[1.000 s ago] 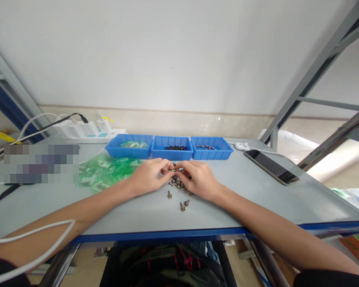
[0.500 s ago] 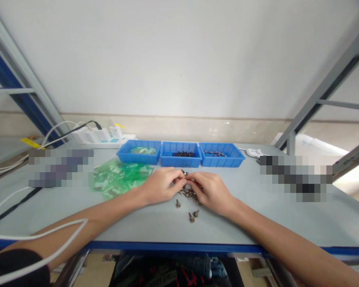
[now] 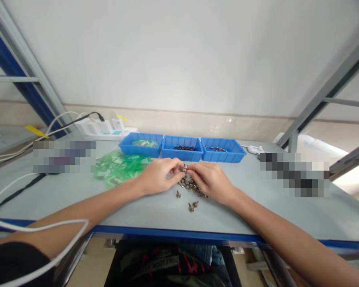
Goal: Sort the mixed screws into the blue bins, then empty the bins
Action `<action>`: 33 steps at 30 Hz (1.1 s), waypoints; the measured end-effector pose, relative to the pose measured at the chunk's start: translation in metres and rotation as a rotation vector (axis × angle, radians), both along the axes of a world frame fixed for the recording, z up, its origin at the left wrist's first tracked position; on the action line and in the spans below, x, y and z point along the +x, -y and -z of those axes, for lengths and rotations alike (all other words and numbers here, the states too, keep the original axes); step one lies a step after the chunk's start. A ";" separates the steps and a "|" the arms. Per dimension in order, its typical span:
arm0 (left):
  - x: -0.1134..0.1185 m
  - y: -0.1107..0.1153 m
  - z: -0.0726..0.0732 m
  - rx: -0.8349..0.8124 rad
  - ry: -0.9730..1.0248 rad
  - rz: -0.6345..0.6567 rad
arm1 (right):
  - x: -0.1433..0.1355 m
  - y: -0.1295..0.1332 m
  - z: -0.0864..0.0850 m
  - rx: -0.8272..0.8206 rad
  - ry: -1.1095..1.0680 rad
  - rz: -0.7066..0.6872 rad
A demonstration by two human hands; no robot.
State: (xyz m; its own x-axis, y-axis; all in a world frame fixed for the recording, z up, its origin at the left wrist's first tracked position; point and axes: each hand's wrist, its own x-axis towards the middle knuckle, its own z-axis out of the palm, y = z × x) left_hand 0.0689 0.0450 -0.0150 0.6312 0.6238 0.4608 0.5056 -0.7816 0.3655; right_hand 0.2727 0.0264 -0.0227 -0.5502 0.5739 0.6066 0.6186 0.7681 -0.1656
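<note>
My left hand (image 3: 162,175) and my right hand (image 3: 213,181) meet above a pile of small metal screws (image 3: 192,185) on the grey table. The left fingers pinch a small metal screw (image 3: 184,170). The right thumb and forefinger are closed at the same piece; whether they hold a separate part is too small to tell. Nearer the table's front edge lie a few loose screws (image 3: 191,207). Behind the hands stand a left blue bin (image 3: 142,150) with clear bags, a middle blue bin (image 3: 182,154) with dark screws and a right blue bin (image 3: 223,156) with some metal screws.
Green plastic bags (image 3: 119,165) lie left of my left hand. A white power strip (image 3: 104,130) with plugs stands at the back left. A white cable (image 3: 48,228) crosses over my left forearm. Blurred objects lie at both sides; a white device (image 3: 255,150) is at the back right.
The camera view has shifted slightly, so the table sits higher in the picture. My fingertips have parted a little, and more of the metal piece and the pile shows.
</note>
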 end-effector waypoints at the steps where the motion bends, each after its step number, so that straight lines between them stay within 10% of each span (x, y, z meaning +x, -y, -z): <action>1: -0.001 -0.001 0.000 -0.001 0.022 -0.012 | 0.000 0.000 0.000 -0.001 0.006 -0.001; 33: -0.004 0.000 0.004 0.069 -0.107 0.045 | -0.006 0.002 0.001 -0.027 0.014 -0.006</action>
State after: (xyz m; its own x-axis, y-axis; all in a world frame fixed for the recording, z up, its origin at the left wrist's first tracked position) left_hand 0.0647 0.0450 -0.0188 0.7056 0.5630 0.4302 0.5025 -0.8257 0.2564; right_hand 0.2668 0.0243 -0.0238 -0.5620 0.5864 0.5833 0.6162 0.7673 -0.1777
